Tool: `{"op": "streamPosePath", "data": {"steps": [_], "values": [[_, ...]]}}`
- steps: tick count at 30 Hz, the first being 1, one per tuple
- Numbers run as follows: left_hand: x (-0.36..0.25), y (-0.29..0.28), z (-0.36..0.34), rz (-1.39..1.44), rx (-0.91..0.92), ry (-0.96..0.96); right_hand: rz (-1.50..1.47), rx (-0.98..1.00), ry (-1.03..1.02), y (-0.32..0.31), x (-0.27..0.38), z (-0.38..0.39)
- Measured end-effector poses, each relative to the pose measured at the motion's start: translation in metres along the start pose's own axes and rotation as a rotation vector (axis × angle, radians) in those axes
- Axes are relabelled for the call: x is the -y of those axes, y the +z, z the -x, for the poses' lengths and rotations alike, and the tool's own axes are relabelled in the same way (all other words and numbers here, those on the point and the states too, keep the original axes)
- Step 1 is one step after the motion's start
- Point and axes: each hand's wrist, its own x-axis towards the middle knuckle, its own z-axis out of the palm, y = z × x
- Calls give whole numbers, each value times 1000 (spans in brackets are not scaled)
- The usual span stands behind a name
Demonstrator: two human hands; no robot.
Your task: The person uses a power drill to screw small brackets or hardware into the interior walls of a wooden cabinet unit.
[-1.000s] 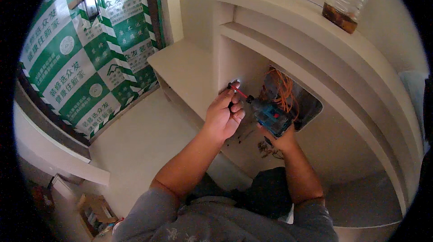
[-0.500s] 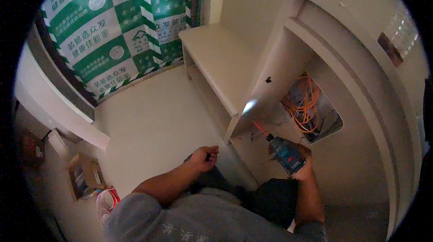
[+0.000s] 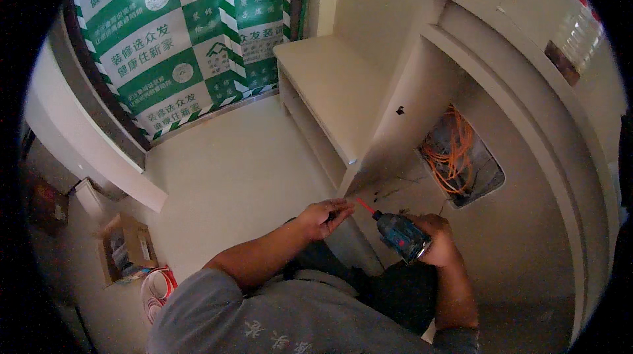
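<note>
We see the right hand (image 3: 440, 243) wrapped around a blue cordless drill (image 3: 403, 236) with a red bit (image 3: 364, 206), held low before the wall opening of orange cables (image 3: 455, 156). The left hand (image 3: 321, 217), fingers curled, pinches something at the bit's tip.

Cardboard box (image 3: 125, 248) on pale floor (image 3: 224, 182)

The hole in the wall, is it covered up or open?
Open. The wall opening has no cover, and orange wires show loose inside. The right hand holds a drill nearby.
</note>
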Motion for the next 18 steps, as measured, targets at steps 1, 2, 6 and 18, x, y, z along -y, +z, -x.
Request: {"op": "streamPosePath", "data": {"steps": [1,2,6,18], "values": [[-2,-6,-5,-24,15,14,-16,21,35,-2,2,-1],[-2,-4,-4,-50,31,19,-12,27,40,-1,0,2],[-10,-7,9,-114,152,-60,-69,25,58,5,-12,11],[-11,69,61,-309,58,20,-321,55,116,6,-17,17]]}}
